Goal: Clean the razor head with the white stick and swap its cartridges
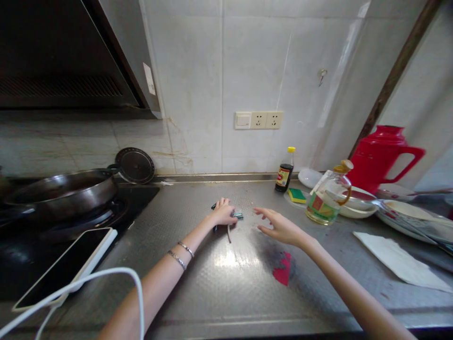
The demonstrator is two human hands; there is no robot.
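Note:
My left hand [222, 213], with two bracelets at the wrist, is on the metal countertop. Its fingers curl over a small bunch of dark, shiny pieces [238, 216], most of which it covers, so their kind is hard to make out. From under the palm a thin brownish strip [229, 234] sticks out toward me. To the right, my right hand [278, 225] hovers over the counter, fingers apart and holding nothing. A torn red scrap [282, 269] lies below it on the metal.
Left: a pan [67, 191] on the stove, a phone [67, 269] and a white cable [136, 283]. Right: a soy sauce bottle [283, 174], a sponge [296, 195], an oil jug [325, 200], a red thermos [377, 158], bowls [357, 208] and a white napkin [396, 257].

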